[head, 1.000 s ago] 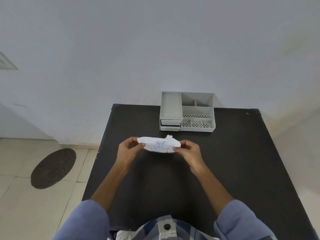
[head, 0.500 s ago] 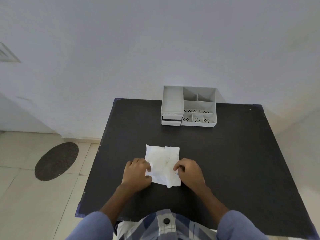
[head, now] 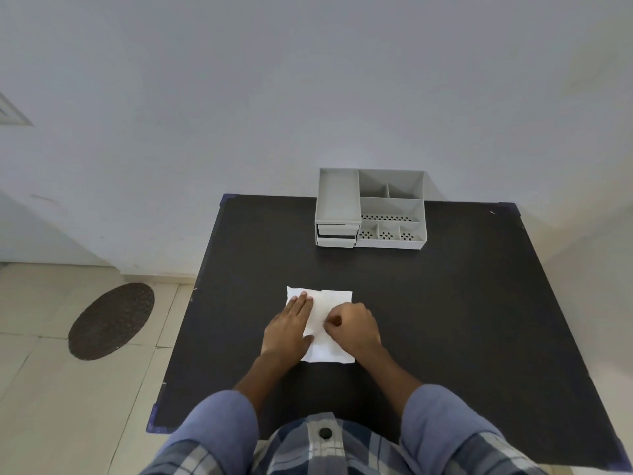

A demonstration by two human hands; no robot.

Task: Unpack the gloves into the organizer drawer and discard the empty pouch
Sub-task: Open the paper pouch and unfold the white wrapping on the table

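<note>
A white paper pouch [head: 323, 347] lies flat on the black table [head: 445, 303] in front of me. My left hand [head: 291, 329] rests flat on the pouch's left half, fingers stretched out and pressing it down. My right hand [head: 352, 327] sits on the right half with its fingertips curled and pinching the paper near the middle. The grey organizer [head: 371, 209] stands at the table's far edge, with two small drawers [head: 337, 234] stacked at its front left, both looking shut. No gloves are visible.
The organizer has open compartments on top and perforated ones along its front right. A wall rises just behind the table. On the tiled floor to the left lies a dark oval mat [head: 111, 320].
The pouch came down from held up in both hands to flat on the table. My left hand has since spread flat over it and my right fingers have pinched its middle.
</note>
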